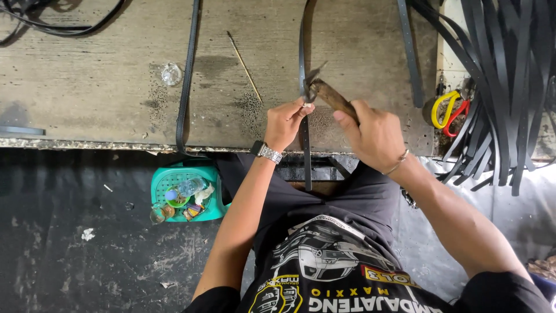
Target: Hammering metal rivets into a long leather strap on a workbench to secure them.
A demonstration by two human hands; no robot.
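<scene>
In green basket (159,184), bottle (189,186), scraps (194,210)

Worn wood bench (87,87), dark concrete floor (69,255)

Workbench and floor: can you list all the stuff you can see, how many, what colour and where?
Workbench: one, worn grey-brown wood, across the top.
Belt strap: one, black, lying down the bench middle, pinched by the left hand.
Hammer: one, brown wooden handle, head over the strap.
Other straps on the bench: at least two, black.
Strap bundle: many, black, hanging at right.
Scissors: two pairs, yellow and red handles, right bench end.
Thin stick: one, tan, bench centre.
Basket: one, teal, floor left, holding small items.
Left hand: on the strap, wristwatch.
Right hand: grips the hammer, bracelet.
</scene>
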